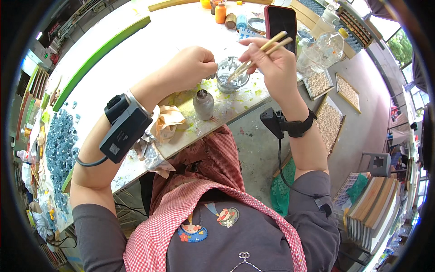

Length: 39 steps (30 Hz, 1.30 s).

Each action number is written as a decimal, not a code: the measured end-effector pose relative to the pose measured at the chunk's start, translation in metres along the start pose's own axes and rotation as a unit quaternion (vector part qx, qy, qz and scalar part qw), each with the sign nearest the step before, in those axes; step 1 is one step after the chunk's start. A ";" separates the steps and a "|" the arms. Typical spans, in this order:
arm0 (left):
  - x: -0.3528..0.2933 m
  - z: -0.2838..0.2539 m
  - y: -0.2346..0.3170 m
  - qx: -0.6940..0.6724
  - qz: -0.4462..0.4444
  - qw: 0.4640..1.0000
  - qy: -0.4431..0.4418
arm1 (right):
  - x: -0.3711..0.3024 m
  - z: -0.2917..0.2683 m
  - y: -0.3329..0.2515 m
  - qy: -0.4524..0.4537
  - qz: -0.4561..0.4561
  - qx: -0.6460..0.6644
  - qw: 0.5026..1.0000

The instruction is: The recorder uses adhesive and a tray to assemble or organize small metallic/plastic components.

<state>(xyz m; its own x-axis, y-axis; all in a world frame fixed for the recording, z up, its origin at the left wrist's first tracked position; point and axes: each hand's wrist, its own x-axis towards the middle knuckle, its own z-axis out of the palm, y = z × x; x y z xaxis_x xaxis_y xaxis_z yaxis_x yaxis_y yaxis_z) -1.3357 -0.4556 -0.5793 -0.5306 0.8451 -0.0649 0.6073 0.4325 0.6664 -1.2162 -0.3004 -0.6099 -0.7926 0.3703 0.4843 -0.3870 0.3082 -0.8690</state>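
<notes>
A small clear cup (232, 86) with grey paint-like stuff inside stands near the table's front edge. My left hand (198, 67) is closed, its fingertips pinching the cup's left rim. In my right hand (271, 59) are two thin wooden sticks (247, 66), gripped between thumb and fingers. They slant down to the left, with their lower ends inside the cup; whether they are brushes or plain sticks I cannot make out. Just in front of the cup stands a grey, paint-smeared bottle (203, 105) with a dark top. A crumpled cream cloth (168, 121) lies left of the bottle.
Behind my right hand a phone (282, 22) in a red case stands upright. Clear plastic bottles (327, 51) are at the right, an orange paint bottle (220, 12) at the back. Many blue-grey pieces (61, 149) cover the table's left, beside a green strip (102, 59). Trays of pale pieces (330, 120) lie beyond the right edge.
</notes>
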 end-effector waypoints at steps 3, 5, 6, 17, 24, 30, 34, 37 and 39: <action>0.004 -0.001 -0.002 -0.014 -0.024 1.000 -0.003 | 0.003 -0.005 0.008 0.032 -0.007 0.031 0.999; 0.004 -0.001 -0.003 -0.029 -0.042 0.999 -0.010 | 0.003 -0.003 0.006 0.018 -0.001 0.007 1.000; 0.003 -0.001 -0.003 -0.047 -0.049 0.998 -0.010 | 0.004 0.000 0.004 0.018 0.000 0.006 1.000; 0.008 0.001 -0.002 -0.106 -0.091 0.990 -0.025 | 0.025 0.001 0.005 -0.054 0.021 -0.019 0.998; 0.006 -0.002 -0.004 -0.089 -0.105 0.990 -0.013 | 0.021 -0.001 0.009 -0.051 0.052 0.042 0.996; 0.005 0.000 -0.010 -0.068 -0.074 0.995 -0.003 | 0.014 -0.013 0.006 0.138 0.000 0.147 0.979; 0.001 -0.002 -0.008 -0.041 -0.079 0.996 0.014 | 0.006 -0.009 0.012 0.178 -0.007 0.195 0.965; -0.002 -0.008 -0.015 -0.010 -0.060 0.998 0.024 | -0.001 -0.007 0.017 0.202 0.020 0.211 0.956; -0.006 -0.012 -0.017 -0.002 -0.054 0.998 0.035 | -0.004 -0.009 0.015 0.235 -0.015 0.221 0.946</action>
<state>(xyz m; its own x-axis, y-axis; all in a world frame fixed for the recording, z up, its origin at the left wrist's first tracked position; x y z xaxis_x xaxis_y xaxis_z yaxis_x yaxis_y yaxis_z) -1.3500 -0.4718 -0.5818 -0.6334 0.7691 -0.0847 0.5420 0.5191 0.6609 -1.2142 -0.2892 -0.6241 -0.5213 0.7476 0.4115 -0.6483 -0.0334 -0.7607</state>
